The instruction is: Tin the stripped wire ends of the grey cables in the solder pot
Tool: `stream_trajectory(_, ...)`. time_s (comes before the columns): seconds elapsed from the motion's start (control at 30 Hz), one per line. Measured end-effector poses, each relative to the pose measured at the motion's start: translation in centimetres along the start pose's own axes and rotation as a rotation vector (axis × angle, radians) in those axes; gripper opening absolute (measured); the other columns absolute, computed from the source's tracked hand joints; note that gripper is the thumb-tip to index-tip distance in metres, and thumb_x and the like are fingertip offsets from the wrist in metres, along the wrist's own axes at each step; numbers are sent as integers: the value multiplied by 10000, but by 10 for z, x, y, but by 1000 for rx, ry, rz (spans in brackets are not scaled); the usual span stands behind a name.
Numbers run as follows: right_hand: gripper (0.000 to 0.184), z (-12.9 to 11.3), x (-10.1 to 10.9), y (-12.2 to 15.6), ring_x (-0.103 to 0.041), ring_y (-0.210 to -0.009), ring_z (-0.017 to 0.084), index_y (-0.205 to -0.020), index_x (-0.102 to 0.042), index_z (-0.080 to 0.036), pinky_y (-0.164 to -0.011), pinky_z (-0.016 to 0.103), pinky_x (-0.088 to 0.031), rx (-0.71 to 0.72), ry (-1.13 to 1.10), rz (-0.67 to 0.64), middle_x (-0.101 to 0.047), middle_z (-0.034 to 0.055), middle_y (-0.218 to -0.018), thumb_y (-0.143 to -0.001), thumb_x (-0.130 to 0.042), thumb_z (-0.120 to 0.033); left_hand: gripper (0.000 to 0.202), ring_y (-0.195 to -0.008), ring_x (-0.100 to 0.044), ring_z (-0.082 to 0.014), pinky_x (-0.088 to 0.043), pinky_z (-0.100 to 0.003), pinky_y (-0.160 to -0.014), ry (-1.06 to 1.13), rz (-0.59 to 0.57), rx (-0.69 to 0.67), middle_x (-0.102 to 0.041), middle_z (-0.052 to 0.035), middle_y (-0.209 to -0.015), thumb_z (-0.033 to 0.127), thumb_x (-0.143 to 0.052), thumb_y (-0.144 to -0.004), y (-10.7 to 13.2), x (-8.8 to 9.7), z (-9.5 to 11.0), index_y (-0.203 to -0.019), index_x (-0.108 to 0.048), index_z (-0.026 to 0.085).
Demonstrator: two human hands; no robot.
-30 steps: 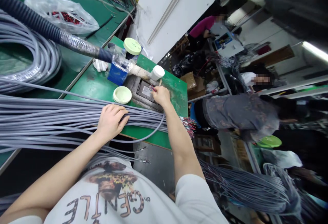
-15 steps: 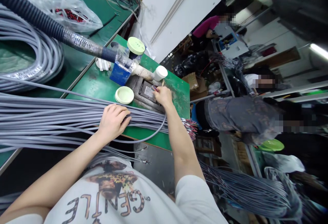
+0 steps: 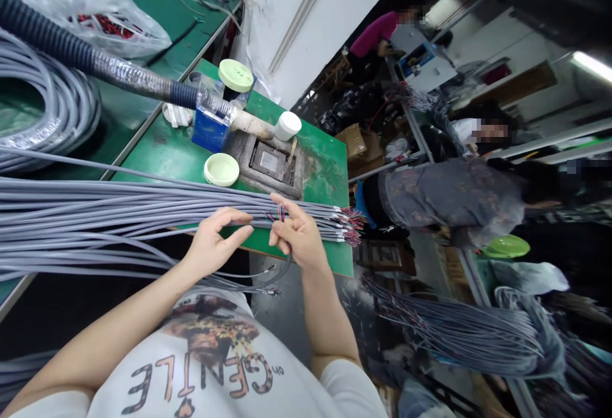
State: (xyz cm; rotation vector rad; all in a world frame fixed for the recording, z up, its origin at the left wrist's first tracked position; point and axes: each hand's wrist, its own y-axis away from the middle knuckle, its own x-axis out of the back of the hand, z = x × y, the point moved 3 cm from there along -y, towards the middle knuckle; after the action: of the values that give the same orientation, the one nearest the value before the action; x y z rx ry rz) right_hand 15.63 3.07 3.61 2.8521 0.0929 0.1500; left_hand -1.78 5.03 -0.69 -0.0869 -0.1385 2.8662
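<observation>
My right hand [image 3: 300,236] grips a grey cable [image 3: 287,266] near its end, where several thin coloured wires [image 3: 280,213] stick up between the fingers. The forefinger stretches out past the wires. My left hand [image 3: 215,239] is just to the left with thumb and fingers apart, holding nothing, over a thick bundle of grey cables [image 3: 134,204]. The bundle's stripped ends [image 3: 351,223] show red and dark wires at the right. Beyond the hands sits a grimy square solder pot [image 3: 270,160] with a silvery surface and a small brush [image 3: 291,152] leaning on its rim.
An open pale-green tub [image 3: 221,170], a white jar [image 3: 288,125] and a green-lidded container [image 3: 236,75] stand around the pot. A ribbed hose [image 3: 134,74] reaches in over a blue box [image 3: 209,130]. Coiled cable [image 3: 81,118] lies left. Other people are at the right.
My right hand has drawn back from the solder pot toward me with the cable end. The left hand has lifted off the bundle and spread its fingers near the right hand.
</observation>
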Motion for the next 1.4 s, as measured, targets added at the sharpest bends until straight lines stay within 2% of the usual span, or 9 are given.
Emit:
stream_trajectory(0.17,758,12,-15,14,-389,-313,37,-1424,-380,-197,-325,144,-261,-17,-79,-41,-652,-50,-540,-756,-681,-391,313,-724,-620,-148,-494,-307,-755,505,-200,335,-687,-31,-774,379,-734,-715,11,-27,-2,-916,-676,147)
stream_trajectory(0.53,698,13,-17,21,-379,-310,36,-1377,-443,-188,-327,144,-265,-9,-122,-26,-630,-62,-512,-745,-684,-360,201,-690,-599,-123,-470,-261,-739,560,-245,354,-657,-9,-693,343,-703,-758,18,-35,-6,-763,-645,150)
stream_trajectory(0.67,595,23,4,52,-401,-311,43,-1299,-516,-187,-325,155,-284,-14,-119,159,-620,-56,-522,-753,-676,-364,248,-741,-620,-147,-481,-273,-735,266,-276,286,-693,-40,-821,349,-703,-747,15,-25,-2,-910,-684,163)
stream_trajectory(0.8,604,69,56,99,-506,-351,105,-1256,-513,-153,-364,220,-401,-133,-78,439,-626,-32,-569,-754,-646,-460,195,-758,-609,-156,-469,-276,-730,-240,-327,-35,-686,-54,-846,326,-609,-836,3,-9,5,-916,-698,172)
stream_trajectory(0.93,499,120,106,145,-666,-611,246,-1051,-625,-149,-557,368,-528,-372,405,724,-691,75,-683,-692,-653,-495,218,-864,-596,-207,-444,-347,-800,-663,-356,-333,-696,-88,-941,292,-535,-893,-5,-15,1,-980,-685,160)
stream_trajectory(1.0,433,129,114,158,-676,-715,284,-963,-657,-144,-675,414,-527,-425,684,796,-700,100,-707,-680,-653,-472,231,-912,-573,-241,-422,-375,-778,-864,-353,-424,-684,-109,-1009,270,-530,-893,-4,-28,-3,-1033,-668,148)
stream_trajectory(1.1,395,128,96,153,-667,-687,245,-931,-673,-150,-714,386,-521,-372,717,625,-689,72,-675,-742,-586,-485,286,-938,-540,-265,-389,-383,-717,-1045,-327,-495,-649,-132,-1071,248,-532,-885,-1,-46,-8,-1132,-620,132)
stream_trajectory(1.3,283,109,2,101,-636,-579,138,-949,-668,-156,-600,274,-528,-232,170,11,-683,26,-707,-787,-586,-373,208,-846,-513,-250,-373,-369,-692,-1141,-200,-509,-628,-109,-904,175,-477,-898,-15,-49,-17,-1012,-650,154)
stream_trajectory(1.4,311,101,-29,74,-628,-553,121,-988,-652,-158,-550,258,-527,-174,-80,-183,-694,36,-740,-797,-611,-400,196,-820,-509,-237,-390,-360,-697,-1062,-196,-520,-615,-102,-849,159,-455,-903,-19,-45,-8,-943,-647,146)
